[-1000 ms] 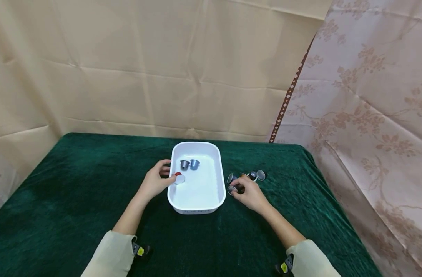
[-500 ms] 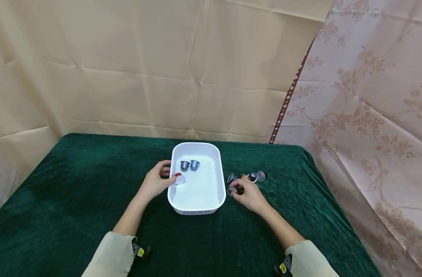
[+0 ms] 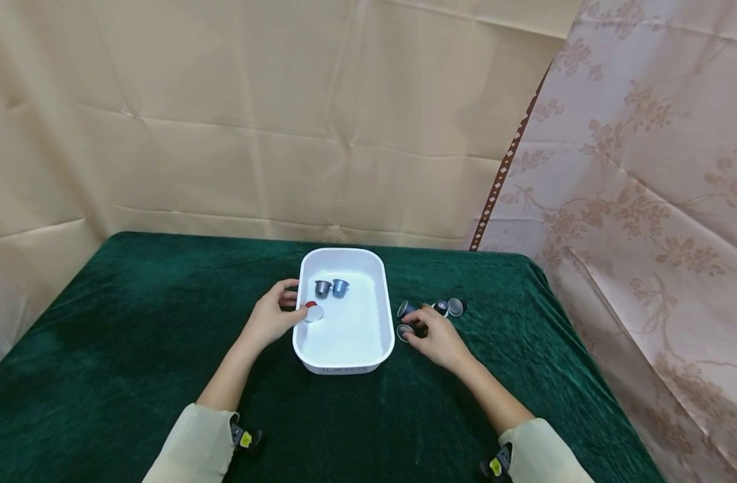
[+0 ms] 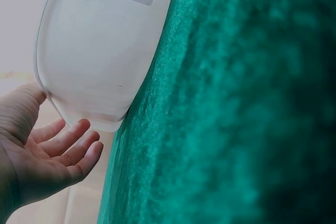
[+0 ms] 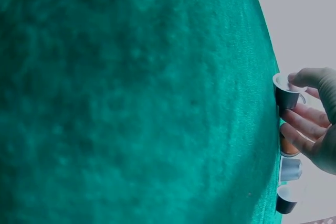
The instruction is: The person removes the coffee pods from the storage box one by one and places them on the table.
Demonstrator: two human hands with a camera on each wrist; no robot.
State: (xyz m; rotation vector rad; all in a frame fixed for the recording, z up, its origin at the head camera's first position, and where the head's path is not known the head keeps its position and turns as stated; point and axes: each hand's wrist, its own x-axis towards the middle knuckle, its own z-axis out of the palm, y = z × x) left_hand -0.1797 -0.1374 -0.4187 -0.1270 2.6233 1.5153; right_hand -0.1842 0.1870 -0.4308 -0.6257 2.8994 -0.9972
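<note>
My left hand [image 3: 270, 318] holds the left side of a white plastic tray [image 3: 344, 368], thumb at the rim and fingers along the outer wall. Inside the tray lie a dark grey coffee capsule [image 3: 323, 288], a blue capsule [image 3: 340, 288], a red one [image 3: 311, 304] and a capsule with its pale lid up [image 3: 314, 313], close to the thumb. To the right of the tray, my right hand [image 3: 431, 339] pinches a dark coffee capsule [image 5: 286, 97] between thumb and fingers, low over the cloth. Its silvery lid faces the thumb.
Several more capsules lie close around the right hand: a dark one [image 3: 405, 309], a dark blue one [image 3: 441, 306], a silver-lidded one [image 3: 456, 306] and an orange one [image 5: 289, 146], partly hidden. Dark green velvet cloth [image 3: 133, 335] covers the table. Curtains hang behind and at the right.
</note>
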